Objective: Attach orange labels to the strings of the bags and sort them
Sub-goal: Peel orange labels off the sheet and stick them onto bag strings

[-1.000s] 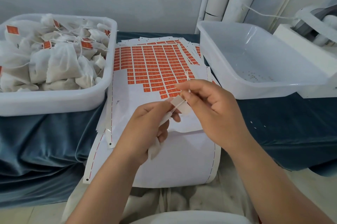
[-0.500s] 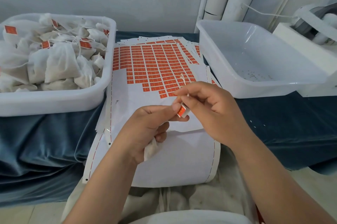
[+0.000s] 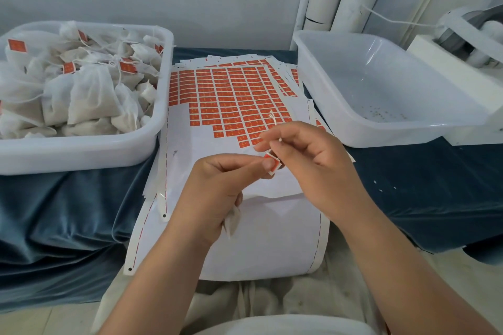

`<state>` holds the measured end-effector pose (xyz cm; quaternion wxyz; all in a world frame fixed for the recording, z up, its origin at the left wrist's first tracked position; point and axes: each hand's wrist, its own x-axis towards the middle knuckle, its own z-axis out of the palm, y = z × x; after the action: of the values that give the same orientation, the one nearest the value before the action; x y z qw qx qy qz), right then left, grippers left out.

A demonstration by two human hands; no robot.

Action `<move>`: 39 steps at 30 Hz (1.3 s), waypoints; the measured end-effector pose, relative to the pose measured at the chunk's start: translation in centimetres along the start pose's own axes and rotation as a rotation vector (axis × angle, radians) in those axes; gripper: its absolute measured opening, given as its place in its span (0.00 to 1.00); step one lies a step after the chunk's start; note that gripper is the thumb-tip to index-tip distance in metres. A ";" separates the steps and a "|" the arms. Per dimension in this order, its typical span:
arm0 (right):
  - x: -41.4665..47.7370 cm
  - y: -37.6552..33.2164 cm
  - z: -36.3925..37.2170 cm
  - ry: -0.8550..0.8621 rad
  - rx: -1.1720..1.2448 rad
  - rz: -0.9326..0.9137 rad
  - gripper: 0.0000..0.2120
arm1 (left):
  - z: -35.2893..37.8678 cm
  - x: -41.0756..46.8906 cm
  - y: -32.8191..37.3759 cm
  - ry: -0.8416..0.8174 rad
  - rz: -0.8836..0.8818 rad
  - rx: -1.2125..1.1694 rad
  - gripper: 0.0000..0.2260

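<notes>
Above the near edge of the table (image 3: 422, 185), the left hand (image 3: 215, 193) pinches a small orange label (image 3: 273, 164) between thumb and forefinger. Its lower fingers are curled around a white bag (image 3: 232, 221), of which only a corner comes out below the palm. Just beside it, the right hand (image 3: 318, 168) pinches the thin white string (image 3: 275, 125) right above the label, and the knotted end of the string stands up over the fingers. Under both hands a white sheet (image 3: 266, 231) lies in the middle of the table and hangs over its near edge; its far half carries rows of orange stickers (image 3: 231, 95). At the left edge stands a white tub (image 3: 81, 155) full of labelled bags (image 3: 89, 97). At the right edge a second tub (image 3: 394, 141) holds only a few crumbs.
</notes>
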<state>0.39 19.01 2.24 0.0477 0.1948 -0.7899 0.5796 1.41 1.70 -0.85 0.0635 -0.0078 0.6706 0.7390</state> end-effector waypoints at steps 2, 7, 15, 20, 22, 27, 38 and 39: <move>0.0 0.0 0.0 -0.014 -0.002 -0.002 0.12 | 0.0 0.0 0.1 -0.014 -0.003 0.009 0.12; 0.0 0.2 0.0 -0.040 -0.025 -0.018 0.12 | 0.0 0.1 -0.1 -0.043 -0.020 0.010 0.03; 0.1 1.1 0.3 -0.012 0.019 0.003 0.08 | 0.2 -0.1 -0.2 0.043 0.099 -0.062 0.04; 0.3 1.5 0.5 -0.003 -0.029 0.011 0.10 | 0.1 0.3 -0.4 0.076 0.033 -0.111 0.07; 0.3 1.7 0.4 0.000 -0.044 0.014 0.10 | -0.1 0.4 -0.4 0.057 -0.002 -0.152 0.08; 0.2 2.1 0.5 0.063 -0.195 -0.014 0.12 | 0.4 0.2 -0.4 0.124 0.096 -0.039 0.07; -0.1 2.0 0.9 0.152 -0.303 -0.193 0.12 | 0.9 0.2 -0.9 0.170 0.173 0.055 0.09; -0.1 2.1 1.0 0.157 -0.306 -0.199 0.12 | 0.9 0.3 -0.8 0.163 0.176 0.059 0.09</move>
<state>-0.10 18.65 0.01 0.1955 0.2166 -0.8393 0.4588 1.32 2.69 -1.60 -0.0562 -0.0068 0.6930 0.7187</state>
